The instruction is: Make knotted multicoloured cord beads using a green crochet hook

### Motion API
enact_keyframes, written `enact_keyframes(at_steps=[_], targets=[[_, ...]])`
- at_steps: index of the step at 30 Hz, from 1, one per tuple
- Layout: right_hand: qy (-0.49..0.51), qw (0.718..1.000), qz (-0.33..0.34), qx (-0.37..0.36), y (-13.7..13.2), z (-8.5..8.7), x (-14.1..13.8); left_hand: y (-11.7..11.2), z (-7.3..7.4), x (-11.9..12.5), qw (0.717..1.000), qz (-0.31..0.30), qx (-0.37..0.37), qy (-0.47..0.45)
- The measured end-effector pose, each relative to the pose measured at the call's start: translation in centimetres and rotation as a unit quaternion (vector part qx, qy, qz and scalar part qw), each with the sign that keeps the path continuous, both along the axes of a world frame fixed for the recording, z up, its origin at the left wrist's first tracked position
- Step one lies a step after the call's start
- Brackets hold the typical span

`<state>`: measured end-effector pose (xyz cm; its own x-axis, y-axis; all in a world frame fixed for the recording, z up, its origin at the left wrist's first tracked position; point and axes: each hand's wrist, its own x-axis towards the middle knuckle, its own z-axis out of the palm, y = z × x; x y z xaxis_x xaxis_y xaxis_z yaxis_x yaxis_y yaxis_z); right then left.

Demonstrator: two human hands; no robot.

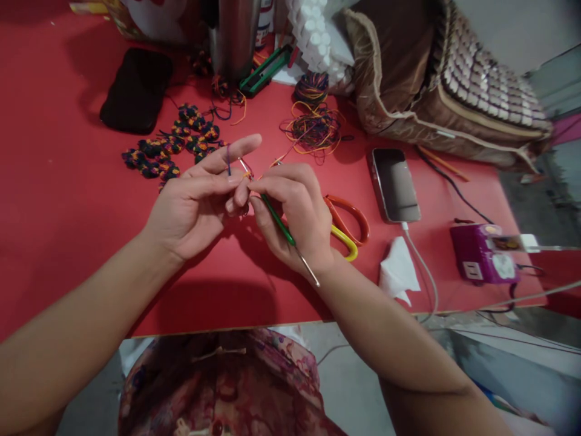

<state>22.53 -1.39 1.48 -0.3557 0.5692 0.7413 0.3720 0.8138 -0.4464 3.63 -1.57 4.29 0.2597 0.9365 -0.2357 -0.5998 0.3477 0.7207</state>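
Observation:
My right hand (297,209) grips a crochet hook (282,227) with a green handle; its metal tip reaches to my left fingers. Between the fingertips of my left hand (195,200) is a small piece of multicoloured crochet (247,174), mostly hidden. A dark strand of yarn loops over my raised left index finger. More yarn (318,127), loosely tangled in purple and orange, lies beyond my hands beside a wound ball (311,88). Several finished-looking crochet pieces (157,154) in black, orange and pink rest to the left.
Scissors (349,218) with red and yellow handles lie partly behind my right hand. Nearby are a charging phone (396,184), a tissue (399,271) and a purple box (483,254). Farther back are a black object (136,91), a green cutter (265,71), a metal bottle (236,36) and a brown bag (445,91).

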Motion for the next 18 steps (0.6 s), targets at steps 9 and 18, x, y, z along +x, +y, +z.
enact_keyframes(at_steps=[9, 18], targets=[[0.002, 0.999, -0.039, 0.012, -0.3, -0.7, -0.8, -0.4, 0.0, 1.0, 0.996, 0.054, 0.068, 0.019], [0.161, 0.974, 0.049, -0.151, -0.4, 0.4, -0.1, 0.2, 0.0, 0.4, 0.992, 0.058, 0.083, 0.073]])
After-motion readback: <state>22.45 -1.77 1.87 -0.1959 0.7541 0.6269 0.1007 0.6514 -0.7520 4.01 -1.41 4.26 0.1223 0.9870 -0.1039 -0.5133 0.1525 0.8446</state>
